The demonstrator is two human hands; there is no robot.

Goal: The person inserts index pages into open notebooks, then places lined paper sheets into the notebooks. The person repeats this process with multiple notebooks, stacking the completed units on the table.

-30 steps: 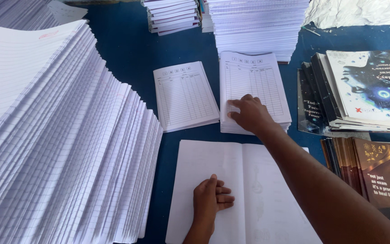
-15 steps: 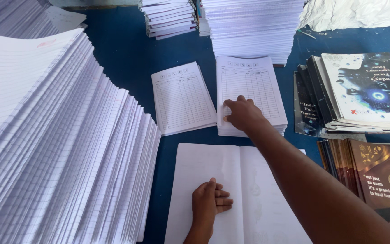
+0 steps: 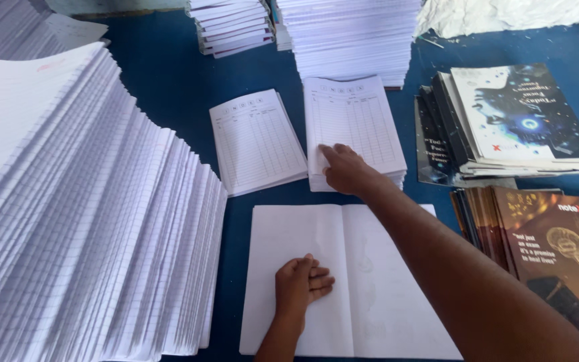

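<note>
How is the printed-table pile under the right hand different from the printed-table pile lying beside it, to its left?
The pile under the right hand is thick, many sheets deep at its front edge; the neighbouring pile looks far thinner, nearly flat on the blue table. The thick pile is touched by fingers at its near left corner; the thin pile is touched by nothing. The thin pile is turned slightly askew. Both show the same ruled table on white paper.

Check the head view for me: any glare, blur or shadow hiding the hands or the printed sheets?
Head view: even daylight, no harsh glare; right hand on the printed stack is sharp enough, its ruling readable as lines only; left hand on the open blank sheet casts a faint shadow; the big pile at left fans out, stretched by the wide lens.
</note>
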